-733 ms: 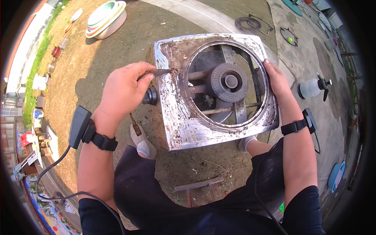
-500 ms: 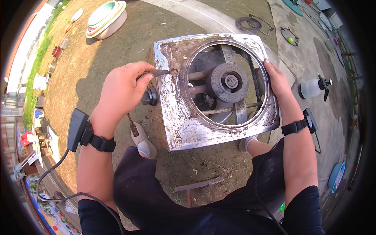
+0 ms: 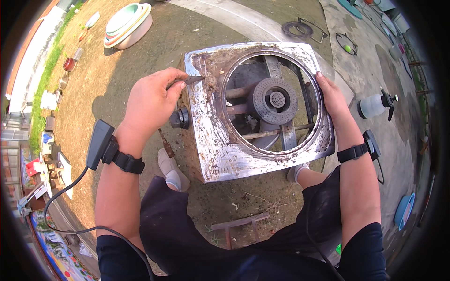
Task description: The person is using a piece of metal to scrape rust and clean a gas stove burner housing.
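A single-burner gas stove (image 3: 220, 150), its white-and-metal top stained and scraped, is held tilted before me. Inside its round opening sits a perforated burner (image 3: 274, 100). My left hand (image 3: 152, 100) pinches a dark, pointed metal blade (image 3: 193, 79); its tip meets the brown, rusty upper left of the stove top. A black knob (image 3: 179, 118) juts from the stove's left side, just below that hand. My right hand (image 3: 333, 96) grips the stove's right edge, thumb on top, other fingers mostly hidden. A thin brown rod (image 3: 166, 144) shows below my left wrist, partly hidden.
Stacked basins (image 3: 129, 28) stand far left. A clear pressure sprayer (image 3: 372, 105) stands right on concrete, with a black ring (image 3: 297, 29) and a pan support (image 3: 347, 44) farther off. A blue basin (image 3: 403, 211) lies lower right; a wooden stool (image 3: 239, 221) is between my legs.
My left hand and the blade have shifted slightly, with the blade tip now a little higher on the stove top. My right hand keeps its grip on the edge.
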The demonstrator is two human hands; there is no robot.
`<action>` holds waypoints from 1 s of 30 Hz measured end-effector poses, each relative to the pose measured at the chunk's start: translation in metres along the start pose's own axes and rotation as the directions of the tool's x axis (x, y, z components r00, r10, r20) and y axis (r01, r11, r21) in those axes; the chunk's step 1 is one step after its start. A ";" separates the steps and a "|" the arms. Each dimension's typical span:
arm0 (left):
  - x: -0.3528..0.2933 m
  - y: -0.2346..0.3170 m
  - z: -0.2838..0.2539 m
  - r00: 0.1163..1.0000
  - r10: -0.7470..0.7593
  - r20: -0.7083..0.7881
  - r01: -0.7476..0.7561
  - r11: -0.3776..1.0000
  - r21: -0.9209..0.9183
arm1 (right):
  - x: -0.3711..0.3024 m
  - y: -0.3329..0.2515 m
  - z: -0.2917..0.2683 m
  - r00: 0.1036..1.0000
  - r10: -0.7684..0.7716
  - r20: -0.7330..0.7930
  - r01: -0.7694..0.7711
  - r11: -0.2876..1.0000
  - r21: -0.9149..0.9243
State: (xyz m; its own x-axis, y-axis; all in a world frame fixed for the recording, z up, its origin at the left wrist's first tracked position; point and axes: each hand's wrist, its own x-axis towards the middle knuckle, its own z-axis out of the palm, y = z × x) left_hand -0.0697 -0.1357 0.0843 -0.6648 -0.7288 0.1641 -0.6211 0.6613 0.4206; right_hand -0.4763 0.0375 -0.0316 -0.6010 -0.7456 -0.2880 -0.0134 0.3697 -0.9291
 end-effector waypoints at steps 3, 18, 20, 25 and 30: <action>-0.011 0.002 0.001 1.000 0.009 0.001 -0.009 0.999 -0.036 | 0.001 0.003 -0.007 0.999 0.019 0.031 -0.018 0.999 -0.034; -0.015 -0.005 0.004 0.996 -0.059 0.064 0.067 0.989 -0.129 | 0.003 0.003 -0.004 0.999 -0.001 0.033 0.000 1.000 0.030; -0.020 -0.012 0.006 0.994 -0.067 0.088 0.092 0.946 -0.312 | 0.005 0.003 -0.003 0.999 0.000 0.040 -0.001 1.000 0.024; -0.031 -0.010 0.004 0.977 -0.015 0.213 0.082 0.947 -0.311 | 0.003 0.003 -0.005 1.000 -0.016 0.022 0.016 1.000 -0.010; -0.025 -0.014 0.009 0.995 -0.031 0.097 0.060 0.945 -0.321 | 0.003 0.002 -0.005 0.999 -0.011 0.036 0.012 1.000 -0.022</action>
State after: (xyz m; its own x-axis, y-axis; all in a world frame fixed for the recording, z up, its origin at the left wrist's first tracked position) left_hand -0.0478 -0.1249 0.0659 -0.6824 -0.7282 0.0639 -0.4941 0.5239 0.6938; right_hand -0.4818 0.0385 -0.0333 -0.5715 -0.7691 -0.2861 -0.0382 0.3732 -0.9270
